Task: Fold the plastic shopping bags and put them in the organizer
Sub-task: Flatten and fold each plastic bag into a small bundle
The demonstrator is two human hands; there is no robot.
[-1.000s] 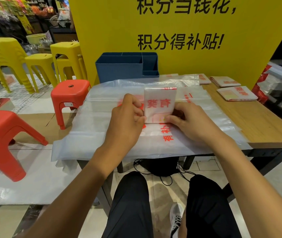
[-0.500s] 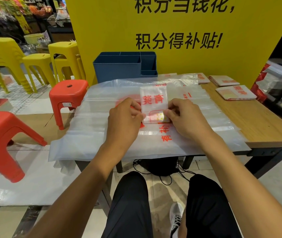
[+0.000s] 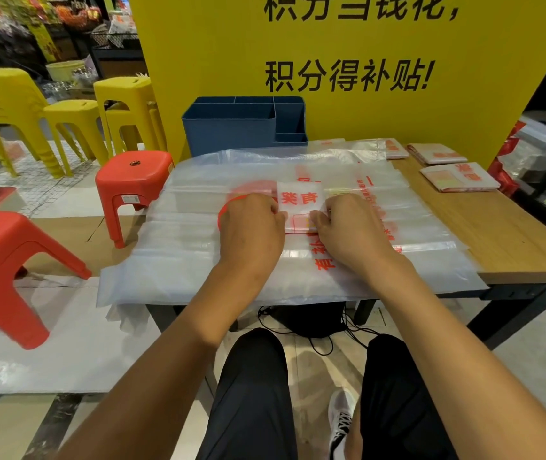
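From the head camera, both hands work at the middle of a wooden table (image 3: 497,234) near its front edge. The left hand (image 3: 251,227) has its fingers curled in, pinching the left edge of a small folded bag (image 3: 301,202); the right hand (image 3: 351,227) mirrors it, fingers curled and pinching the right edge. The folded bag is a compact white packet with red printed characters, and it rests on a stack of flat, translucent plastic bags (image 3: 198,247) spread across the left and middle of the table, their front and left edges drooping over the table's edges. Whether the packet's lower edge is pressed flat or lifted slightly is hard to tell, since the knuckles cover it.

At the back left corner of the table stands the blue organizer (image 3: 231,131), an open box with one large compartment and several smaller ones on its right side; it sits against a yellow sign (image 3: 348,44) with black characters. Toward the back right corner lie three already folded packets (image 3: 457,175), near each other and well apart from the hands.

Left of the table are red stools (image 3: 135,180) and, farther back, yellow stools (image 3: 9,104). Under the table a dark bag with cables (image 3: 308,317) sits on the floor beyond the person's knees.
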